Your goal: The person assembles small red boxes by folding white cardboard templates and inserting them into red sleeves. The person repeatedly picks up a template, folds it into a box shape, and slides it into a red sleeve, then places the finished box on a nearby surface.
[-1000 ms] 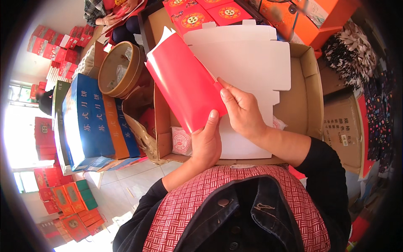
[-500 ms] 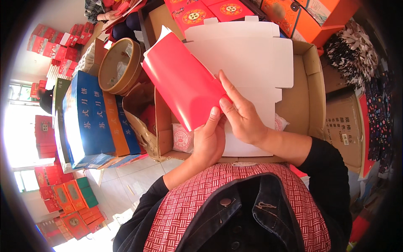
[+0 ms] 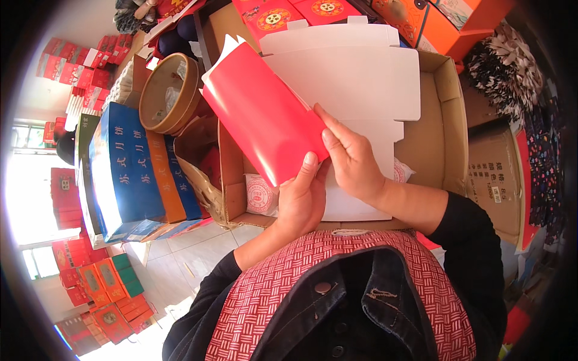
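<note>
red glossy card sheet [image 3: 262,117] is pinched by left hand [image 3: 304,201] and right hand [image 3: 352,159], fingers clamped on its lower corner above the open carton [image 3: 445,120]; folding seems underway, next needing a firm crease.

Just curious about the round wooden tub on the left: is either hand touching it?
No. Both the left hand and right hand grip the red card, apart from the tub.

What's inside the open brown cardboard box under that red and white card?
The cardboard box shows two round wrapped cakes at its near edge. The flat card, held by the left hand and right hand, covers most of the inside.
</note>
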`<act>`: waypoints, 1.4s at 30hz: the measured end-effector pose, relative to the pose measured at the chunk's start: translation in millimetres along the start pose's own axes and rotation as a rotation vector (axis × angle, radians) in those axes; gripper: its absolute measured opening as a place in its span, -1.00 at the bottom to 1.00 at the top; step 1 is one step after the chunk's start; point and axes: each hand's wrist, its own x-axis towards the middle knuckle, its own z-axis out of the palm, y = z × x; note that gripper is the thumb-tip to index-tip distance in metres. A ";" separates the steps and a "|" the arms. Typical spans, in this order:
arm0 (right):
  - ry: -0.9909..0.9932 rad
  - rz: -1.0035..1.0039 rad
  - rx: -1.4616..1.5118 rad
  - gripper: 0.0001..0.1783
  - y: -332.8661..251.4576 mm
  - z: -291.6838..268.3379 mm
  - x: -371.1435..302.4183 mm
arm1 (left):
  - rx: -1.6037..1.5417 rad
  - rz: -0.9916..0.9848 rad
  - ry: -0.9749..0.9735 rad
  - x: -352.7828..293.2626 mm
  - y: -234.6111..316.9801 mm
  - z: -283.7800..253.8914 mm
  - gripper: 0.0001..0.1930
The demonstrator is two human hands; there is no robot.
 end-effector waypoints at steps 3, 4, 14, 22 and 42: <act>0.046 0.034 0.033 -0.58 2.5 -0.4 0.4 | 0.024 -0.014 -0.007 1.0 -2.6 -1.0 -0.51; 0.067 0.042 0.047 -0.60 4.1 -0.1 -0.2 | 0.025 -0.016 -0.002 1.1 -3.0 -0.9 -0.52; 0.005 -0.161 -0.156 -0.55 9.5 -1.3 -3.5 | -0.010 -0.042 0.021 -1.5 -2.3 -1.2 -0.55; -0.031 -0.223 -0.367 -0.53 -1.2 -1.6 -6.0 | -0.004 -0.113 0.015 -1.9 -2.4 -6.4 -0.57; -0.042 0.402 0.281 -0.57 -13.4 -47.7 35.3 | 0.489 -0.667 -0.451 -28.1 53.0 -9.4 -0.62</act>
